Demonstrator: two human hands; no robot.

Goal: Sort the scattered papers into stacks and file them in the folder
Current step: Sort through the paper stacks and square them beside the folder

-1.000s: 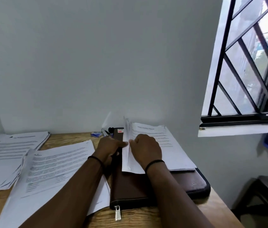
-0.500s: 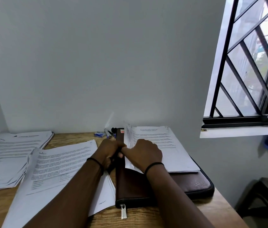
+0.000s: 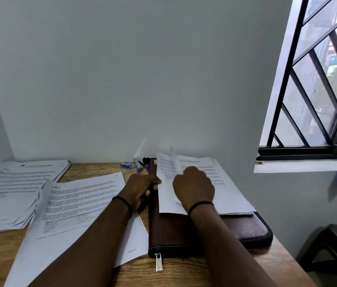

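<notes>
The person was mid-sort, leafing through the stack of papers (image 3: 223, 183) lying on the closed brown folder (image 3: 184, 230) at the desk's right: the left hand (image 3: 140, 187) curled round the folder's left edge, thumb on the sheets' margin, while the right hand (image 3: 193, 187) pinched a lifted sheet. Next, I judged, that sheet needed peeling free without dragging its neighbours. The right fingertips were hidden, and the print was unreadable.

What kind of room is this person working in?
Probably a small home or office study corner: a wooden desk against a plain wall, printed paper stacks, a brown zip folder, and a barred window.
</notes>
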